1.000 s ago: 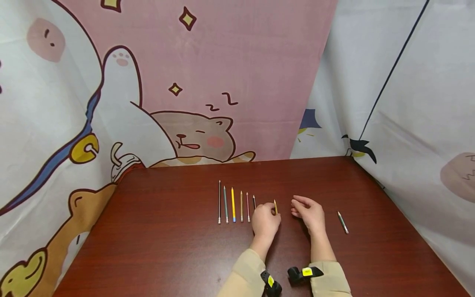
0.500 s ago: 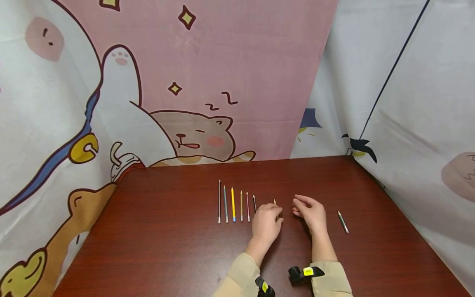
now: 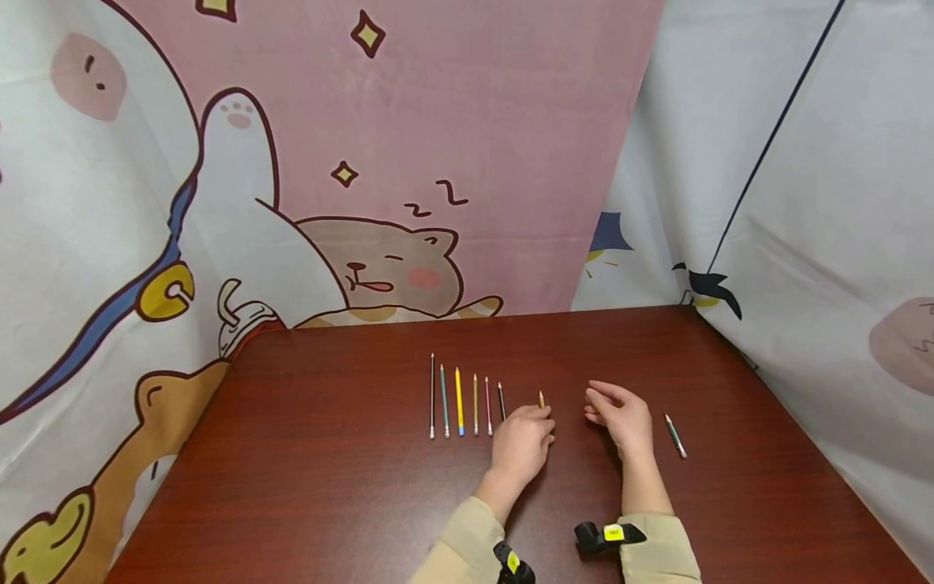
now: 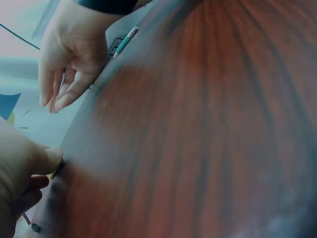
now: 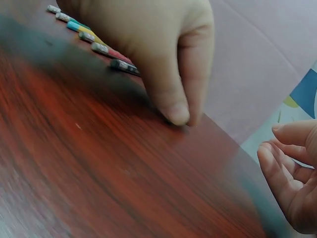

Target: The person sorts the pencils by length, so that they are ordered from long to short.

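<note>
My left hand (image 3: 522, 442) is low over the table, pinching a short gold pencil (image 3: 541, 398) whose tip shows beyond the fingers; the hand hides the rest. Seen from the right wrist, the thumb and finger of the left hand (image 5: 163, 59) meet close to the tabletop. Left of it, several pencils lie side by side in descending length, among them a black pencil (image 3: 432, 397), a yellow pencil (image 3: 459, 403) and a short dark pencil (image 3: 501, 399), partly covered by the hand. My right hand (image 3: 622, 422) hovers to the right, fingers loosely bent, holding nothing.
A short green pencil (image 3: 674, 436) lies apart, right of the right hand. The reddish-brown table (image 3: 328, 487) meets a printed cloth backdrop (image 3: 467, 122) at the back and sides. Black wrist cameras (image 3: 609, 537) sit at both sleeves.
The gold pencil, held tilted up a second ago, is lower and mostly hidden by the left hand, which has shifted slightly left. The right hand has drifted a little to the right.
</note>
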Demonstrator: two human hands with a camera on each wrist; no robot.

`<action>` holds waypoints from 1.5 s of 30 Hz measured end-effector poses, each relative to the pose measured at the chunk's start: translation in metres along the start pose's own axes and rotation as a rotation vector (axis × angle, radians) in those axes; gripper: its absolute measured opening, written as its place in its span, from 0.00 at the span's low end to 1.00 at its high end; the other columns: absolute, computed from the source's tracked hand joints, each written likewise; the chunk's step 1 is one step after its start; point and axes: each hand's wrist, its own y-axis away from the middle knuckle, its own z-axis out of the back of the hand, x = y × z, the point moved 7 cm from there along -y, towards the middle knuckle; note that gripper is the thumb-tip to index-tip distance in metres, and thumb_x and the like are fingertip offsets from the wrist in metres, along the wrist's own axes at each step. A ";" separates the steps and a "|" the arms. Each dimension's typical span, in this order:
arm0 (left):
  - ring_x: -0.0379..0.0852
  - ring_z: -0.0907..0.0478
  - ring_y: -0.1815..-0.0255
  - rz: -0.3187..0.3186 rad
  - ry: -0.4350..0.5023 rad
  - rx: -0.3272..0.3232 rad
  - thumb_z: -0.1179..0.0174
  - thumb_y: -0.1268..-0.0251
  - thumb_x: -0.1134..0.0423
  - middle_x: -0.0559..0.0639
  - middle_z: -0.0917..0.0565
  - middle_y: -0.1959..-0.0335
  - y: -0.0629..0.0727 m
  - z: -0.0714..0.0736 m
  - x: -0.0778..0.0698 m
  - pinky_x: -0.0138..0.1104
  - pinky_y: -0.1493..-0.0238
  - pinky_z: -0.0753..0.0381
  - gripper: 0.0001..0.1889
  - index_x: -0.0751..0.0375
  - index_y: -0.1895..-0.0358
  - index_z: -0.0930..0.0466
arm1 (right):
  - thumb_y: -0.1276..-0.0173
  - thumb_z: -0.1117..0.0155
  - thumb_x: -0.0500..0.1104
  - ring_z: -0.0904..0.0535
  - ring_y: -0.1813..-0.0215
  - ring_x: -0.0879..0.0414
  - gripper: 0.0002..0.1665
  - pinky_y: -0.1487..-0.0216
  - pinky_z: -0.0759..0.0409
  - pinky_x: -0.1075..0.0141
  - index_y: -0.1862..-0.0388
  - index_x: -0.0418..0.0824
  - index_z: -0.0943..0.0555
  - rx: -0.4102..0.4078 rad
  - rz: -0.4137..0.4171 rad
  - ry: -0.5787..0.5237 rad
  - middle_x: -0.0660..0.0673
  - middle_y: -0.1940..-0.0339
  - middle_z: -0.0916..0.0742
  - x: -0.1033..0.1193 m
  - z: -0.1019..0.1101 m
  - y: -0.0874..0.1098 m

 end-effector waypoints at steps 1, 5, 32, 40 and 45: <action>0.38 0.19 0.48 0.000 -0.006 -0.004 0.26 0.46 0.58 0.41 0.14 0.50 0.000 0.000 0.000 0.26 0.48 0.24 0.08 0.47 0.61 0.08 | 0.29 0.39 0.31 0.15 0.72 0.60 0.21 0.65 0.16 0.69 0.41 0.20 0.25 -0.004 0.005 0.004 0.41 0.64 0.12 0.001 0.002 0.000; 0.37 0.19 0.49 0.003 -0.025 -0.018 0.26 0.46 0.57 0.41 0.13 0.51 0.000 0.002 0.003 0.26 0.49 0.23 0.08 0.47 0.62 0.08 | 0.30 0.38 0.32 0.15 0.72 0.60 0.23 0.66 0.16 0.68 0.40 0.20 0.26 -0.010 0.016 0.029 0.42 0.65 0.12 0.003 0.013 0.000; 0.42 0.18 0.48 0.042 -0.017 -0.013 0.25 0.49 0.60 0.43 0.12 0.54 0.003 0.005 0.034 0.36 0.37 0.28 0.06 0.49 0.66 0.08 | 0.29 0.35 0.48 0.15 0.68 0.65 0.26 0.66 0.20 0.76 0.39 0.31 0.21 -0.043 0.103 0.461 0.35 0.54 0.14 0.020 0.082 0.014; 0.42 0.19 0.48 0.067 0.015 -0.014 0.25 0.49 0.60 0.44 0.12 0.53 0.005 0.009 0.037 0.39 0.35 0.29 0.06 0.50 0.65 0.08 | 0.30 0.36 0.55 0.23 0.62 0.64 0.27 0.65 0.28 0.72 0.40 0.38 0.18 -0.107 0.088 0.644 0.39 0.54 0.14 0.021 0.096 0.017; 0.43 0.18 0.49 0.060 0.026 -0.017 0.25 0.50 0.62 0.45 0.12 0.54 0.006 0.011 0.038 0.39 0.36 0.28 0.07 0.51 0.66 0.08 | 0.29 0.38 0.55 0.25 0.47 0.46 0.28 0.53 0.28 0.59 0.39 0.38 0.19 -0.109 0.089 0.656 0.34 0.48 0.16 0.020 0.098 0.018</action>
